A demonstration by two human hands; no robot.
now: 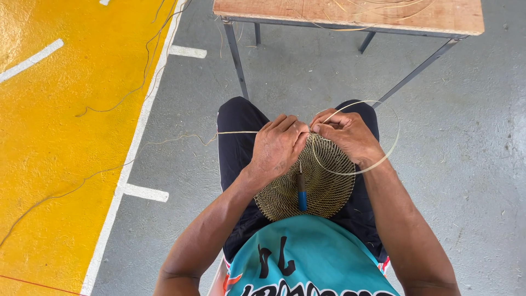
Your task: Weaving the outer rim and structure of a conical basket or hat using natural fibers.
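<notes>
I am holding a round openwork woven panel [320, 189] on my lap, at the picture's centre, with my left hand [278, 147] curled closed over its upper rim at 11 o'clock and my right hand [345, 133] pinching the rim at 1 o'clock. A pale cane strand [383, 156] is looping out toward 3 o'clock, and a blue-handled tool [302, 193] is hanging against the mesh (its tip hidden). A wooden table [350, 13] is standing at 12 o'clock; another strand [164, 140] is trailing toward 9 o'clock over the yellow floor [55, 137].

Grey concrete floor [466, 164], yellow painted zone [60, 142], wooden metal-legged table [438, 19].
</notes>
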